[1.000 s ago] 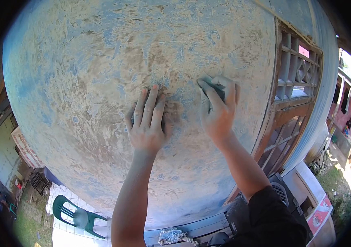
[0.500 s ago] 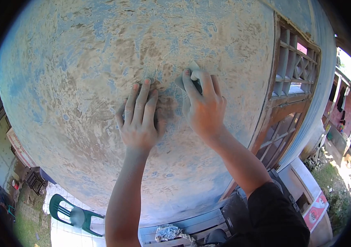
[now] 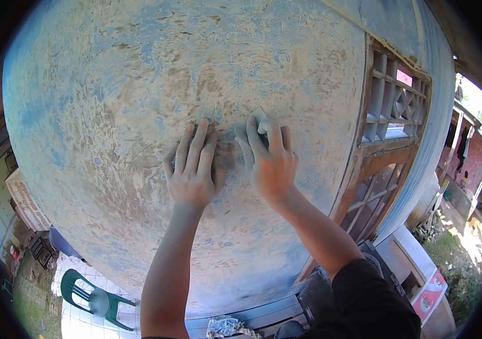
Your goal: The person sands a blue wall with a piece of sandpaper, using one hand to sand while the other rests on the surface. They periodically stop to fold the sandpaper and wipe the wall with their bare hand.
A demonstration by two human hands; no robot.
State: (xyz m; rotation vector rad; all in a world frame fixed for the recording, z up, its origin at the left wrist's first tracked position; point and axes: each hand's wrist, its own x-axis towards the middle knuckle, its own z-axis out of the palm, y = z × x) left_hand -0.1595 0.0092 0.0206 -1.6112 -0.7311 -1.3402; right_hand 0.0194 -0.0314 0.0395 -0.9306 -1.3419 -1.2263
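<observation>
A wall (image 3: 128, 226) with patchy, worn blue and tan paint fills the middle of the view. Flat against it, left of centre, lies my left hand (image 3: 193, 169), fingers spread and pointing up, with nothing seen in it. Just to the right, my right hand (image 3: 272, 158) presses a thin, greyish folded sheet (image 3: 259, 114) against the wall, fingers bent over it. One pale corner sticks out above the fingertips; the rest is mostly hidden by the hand. Both hands look dusty.
A wooden-framed door with lattice panes (image 3: 393, 107) stands at the right. A green plastic chair (image 3: 97, 299) is on white tiles at lower left. Below the hands are a slatted bench (image 3: 275, 317) and a crumpled bag (image 3: 227, 326). A red-and-white box (image 3: 430, 294) lies lower right.
My right hand has shifted slightly down and left with the sheet, closer to my left hand. My left hand stays flat on the wall. The view has moved a little.
</observation>
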